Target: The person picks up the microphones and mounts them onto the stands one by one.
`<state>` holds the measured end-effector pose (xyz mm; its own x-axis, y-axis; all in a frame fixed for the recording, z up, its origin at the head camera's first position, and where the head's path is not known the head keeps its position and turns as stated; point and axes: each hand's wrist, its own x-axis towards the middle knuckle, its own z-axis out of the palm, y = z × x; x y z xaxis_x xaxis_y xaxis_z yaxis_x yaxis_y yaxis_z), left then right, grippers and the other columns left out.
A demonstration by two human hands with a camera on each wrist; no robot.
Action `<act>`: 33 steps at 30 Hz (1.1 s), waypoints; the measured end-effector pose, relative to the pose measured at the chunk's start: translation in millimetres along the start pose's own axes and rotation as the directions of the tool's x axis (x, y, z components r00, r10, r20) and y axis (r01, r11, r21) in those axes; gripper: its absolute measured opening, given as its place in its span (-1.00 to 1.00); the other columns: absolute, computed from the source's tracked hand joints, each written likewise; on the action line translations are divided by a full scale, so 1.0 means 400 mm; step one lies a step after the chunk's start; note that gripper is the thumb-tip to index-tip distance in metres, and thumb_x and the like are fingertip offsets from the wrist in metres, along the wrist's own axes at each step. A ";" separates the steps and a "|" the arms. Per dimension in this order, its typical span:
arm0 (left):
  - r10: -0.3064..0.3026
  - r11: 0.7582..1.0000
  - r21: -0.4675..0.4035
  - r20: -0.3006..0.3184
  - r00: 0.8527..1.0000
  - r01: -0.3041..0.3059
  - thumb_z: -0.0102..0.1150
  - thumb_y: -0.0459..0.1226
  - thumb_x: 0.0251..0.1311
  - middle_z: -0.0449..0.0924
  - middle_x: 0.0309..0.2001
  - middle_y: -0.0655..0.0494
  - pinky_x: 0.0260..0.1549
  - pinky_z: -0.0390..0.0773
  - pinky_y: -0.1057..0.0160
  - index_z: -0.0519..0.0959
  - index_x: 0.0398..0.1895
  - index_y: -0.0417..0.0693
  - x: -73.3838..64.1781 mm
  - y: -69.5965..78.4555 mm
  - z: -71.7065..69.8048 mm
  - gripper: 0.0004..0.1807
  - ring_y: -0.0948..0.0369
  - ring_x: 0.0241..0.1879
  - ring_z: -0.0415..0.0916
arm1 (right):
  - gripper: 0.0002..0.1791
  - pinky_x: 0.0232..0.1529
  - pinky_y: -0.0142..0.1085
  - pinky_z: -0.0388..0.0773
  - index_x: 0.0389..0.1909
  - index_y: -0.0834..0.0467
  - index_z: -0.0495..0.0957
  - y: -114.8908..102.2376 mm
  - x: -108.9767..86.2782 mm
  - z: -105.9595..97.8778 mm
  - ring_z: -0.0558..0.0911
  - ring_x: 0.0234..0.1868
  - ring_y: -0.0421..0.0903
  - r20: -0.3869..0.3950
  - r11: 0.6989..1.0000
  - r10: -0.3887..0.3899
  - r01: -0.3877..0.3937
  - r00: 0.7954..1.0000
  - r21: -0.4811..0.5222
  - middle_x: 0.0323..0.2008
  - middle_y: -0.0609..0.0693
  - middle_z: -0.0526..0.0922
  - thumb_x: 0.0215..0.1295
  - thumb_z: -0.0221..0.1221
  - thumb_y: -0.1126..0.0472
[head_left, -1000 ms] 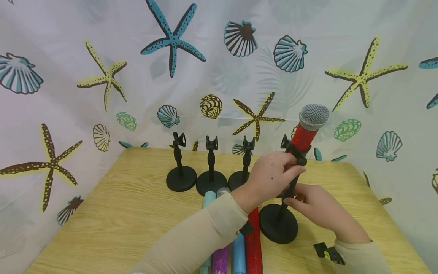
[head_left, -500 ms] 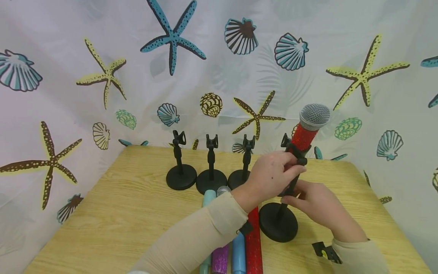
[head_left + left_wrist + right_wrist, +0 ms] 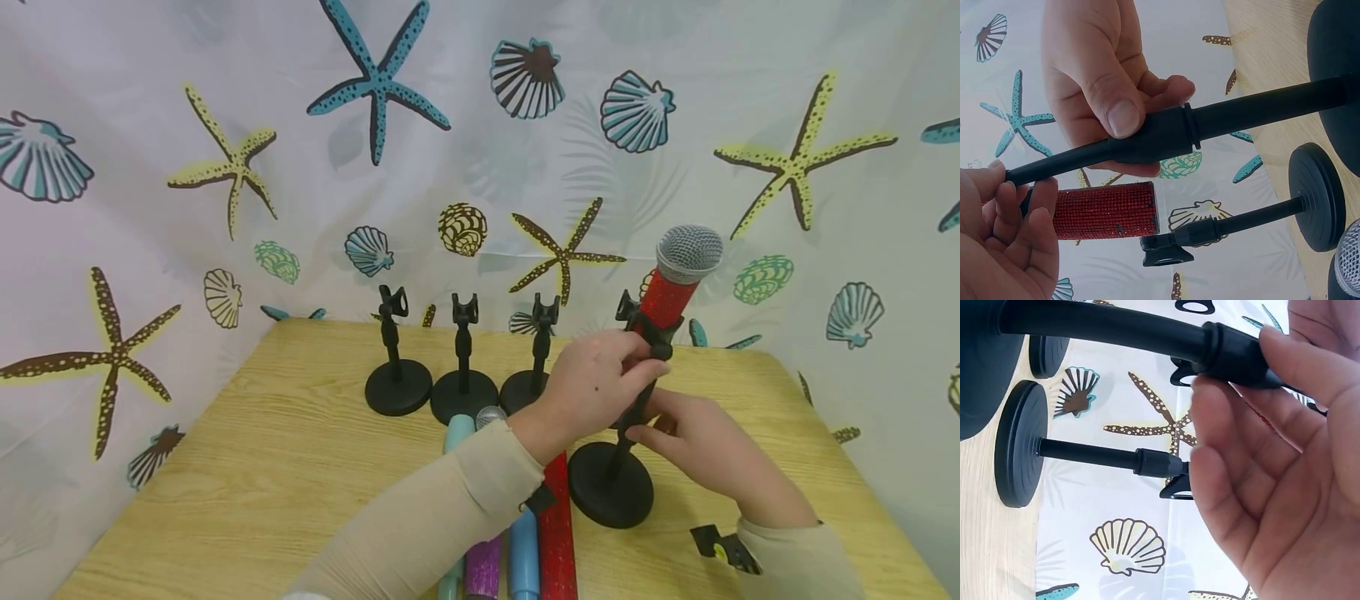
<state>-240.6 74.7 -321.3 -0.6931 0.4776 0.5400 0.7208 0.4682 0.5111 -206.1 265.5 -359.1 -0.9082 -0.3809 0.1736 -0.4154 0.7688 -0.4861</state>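
A red microphone [image 3: 667, 296] with a silver mesh head sits tilted in the clip of a black desktop mic stand [image 3: 611, 485]. My left hand [image 3: 588, 387] grips the stand's upper stem just below the clip. Lower down, my right hand [image 3: 701, 446] pinches the stem's thicker collar [image 3: 1157, 134] between thumb and fingers. In the left wrist view, the microphone's sparkly red handle [image 3: 1107, 210] hangs beside the stem. The right wrist view shows my right thumb and fingertips [image 3: 1213, 403] against the collar; the clip is out of clear sight there.
Several empty black mic stands [image 3: 397, 387] stand along the table's back, one partly behind the held stand. Beneath my left forearm lie a teal microphone [image 3: 459, 429], a purple one [image 3: 482, 571], a blue one [image 3: 524, 554] and a red one [image 3: 557, 533]. A patterned curtain [image 3: 450, 167] rises behind.
My right hand has shifted and turned slightly at the collar. My left hand, the stand and the microphone stay nearly where they were.
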 end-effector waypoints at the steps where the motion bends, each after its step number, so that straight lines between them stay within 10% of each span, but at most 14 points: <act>1: 0.004 1.000 0.003 -0.001 1.000 -0.004 0.19 -0.06 0.44 0.43 -0.50 0.44 -0.53 0.35 0.51 0.64 -0.31 0.11 0.001 0.000 0.000 -0.81 0.46 -0.50 0.34 | -0.84 -0.45 -0.29 0.49 -0.20 -0.01 0.59 0.000 0.002 0.001 0.54 -0.48 -0.26 -0.005 1.000 0.007 -0.007 1.000 0.000 -0.44 -0.24 0.61 0.33 0.35 0.06; 11: -0.002 1.000 0.001 -0.007 1.000 0.002 0.19 -0.06 0.44 0.43 -0.47 0.44 -0.52 0.35 0.52 0.64 -0.30 0.10 -0.001 -0.003 0.000 -0.81 0.46 -0.50 0.34 | -0.64 -0.41 -0.24 0.52 -0.12 -0.01 0.61 0.001 0.008 0.008 0.59 -0.37 -0.24 -0.003 0.999 0.041 -0.041 0.999 -0.016 -0.32 -0.23 0.65 0.28 0.35 -0.17; 22: -0.002 1.000 -0.004 -0.007 1.000 0.002 0.21 -0.06 0.42 0.43 -0.50 0.44 -0.54 0.35 0.51 0.66 -0.31 0.10 0.001 0.003 -0.001 -0.82 0.47 -0.51 0.34 | -0.93 -0.37 -0.27 0.55 -0.28 -0.04 0.62 0.002 -0.003 -0.006 0.59 -0.38 -0.28 -0.014 0.999 -0.022 0.021 1.000 -0.037 -0.40 -0.28 0.62 0.33 0.34 0.14; 33: 0.007 1.000 0.001 -0.017 1.000 -0.007 0.21 -0.06 0.43 0.42 -0.50 0.43 -0.55 0.33 0.51 0.65 -0.32 0.12 -0.002 -0.002 0.003 -0.82 0.47 -0.52 0.32 | -0.80 -0.45 -0.27 0.49 -0.22 0.00 0.59 -0.009 0.001 0.006 0.57 -0.43 -0.26 -0.009 0.999 0.021 -0.021 1.000 -0.042 -0.44 -0.23 0.61 0.33 0.35 -0.01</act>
<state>-240.5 74.8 -322.9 -0.6880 0.4677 0.5549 0.7254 0.4654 0.5071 -204.8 261.5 -359.3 -0.9170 -0.3602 0.1712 -0.3979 0.7975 -0.4535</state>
